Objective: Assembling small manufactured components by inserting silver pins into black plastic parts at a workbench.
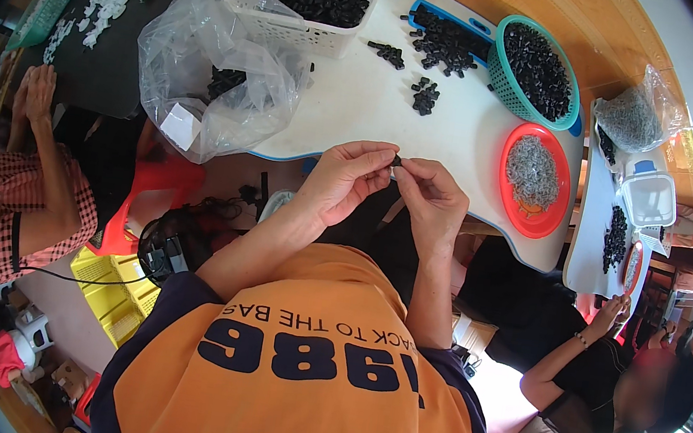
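Note:
A small black plastic piece point(396, 161) is held at the fingertips just off the near edge of the white table point(324, 118). My left hand point(342, 183) pinches it between thumb and forefinger, with the other fingers curled below. From the other side, my right hand point(432, 199) closes its thumb and forefinger on the same piece. Its exact kind is too small to make out. Loose black pieces point(424, 96) of similar look lie on the tabletop beyond my hands. To the right, a red plate point(506, 203) holds a heap of small silvery metal parts point(532, 172).
At the back stand a white basket point(347, 36) and a teal basket point(501, 84), both full of black pieces. A blue tray point(466, 19) lies between them. A clear plastic bag point(238, 39) slumps over the table's left side. Two people point(45, 205) point(596, 368) sit on either side.

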### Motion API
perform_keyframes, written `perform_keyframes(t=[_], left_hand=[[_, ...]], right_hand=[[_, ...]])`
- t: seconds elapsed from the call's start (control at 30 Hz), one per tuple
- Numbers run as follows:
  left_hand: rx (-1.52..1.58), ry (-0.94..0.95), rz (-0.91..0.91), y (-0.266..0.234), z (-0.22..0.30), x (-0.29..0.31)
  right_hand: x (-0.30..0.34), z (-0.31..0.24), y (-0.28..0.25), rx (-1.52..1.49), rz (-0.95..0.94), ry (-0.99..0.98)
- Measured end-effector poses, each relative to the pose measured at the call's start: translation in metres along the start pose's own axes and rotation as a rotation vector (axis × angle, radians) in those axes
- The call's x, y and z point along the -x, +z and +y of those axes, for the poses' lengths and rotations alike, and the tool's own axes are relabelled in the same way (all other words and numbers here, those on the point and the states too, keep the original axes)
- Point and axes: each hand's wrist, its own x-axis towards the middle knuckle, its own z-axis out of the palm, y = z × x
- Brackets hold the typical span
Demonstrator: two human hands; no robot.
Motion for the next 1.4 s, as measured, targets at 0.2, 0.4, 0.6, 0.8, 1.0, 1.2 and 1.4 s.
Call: perform_keyframes(t=[0.2, 0.4, 0.6, 0.8, 1.0, 1.2, 1.4], left_hand=[[-0.016, -0.037, -0.019, -0.002, 0.002, 0.0], [-0.146, 0.008, 0.025, 0.001, 0.0, 0.001], [-0.152, -0.223, -0.111, -0.008, 0.015, -0.001], [-0.084, -0.325, -0.125, -0.011, 0.01, 0.002], [0.033, -0.381, -0.161, -0.012, 0.008, 0.008], [0.098, -0.406, -0.175, -0.01, 0.005, 0.009], [0.018, -0.391, -0.121, -0.01, 0.002, 0.012]], right_hand=[[0.001, 0.001, -0.001, -0.02, -0.003, 0.043], [0.005, -0.001, 0.001, 0.286, 0.015, -0.039], [-0.001, -0.004, -0.014, 0.07, -0.186, 0.124], [0.001, 0.003, -0.022, 0.139, -0.348, 0.071], [0.005, 0.006, -0.023, 0.101, -0.285, 0.008], [0.004, 0.005, -0.023, 0.076, -0.271, -0.008], [0.004, 0.002, -0.026, 0.18, -0.301, -0.068]])
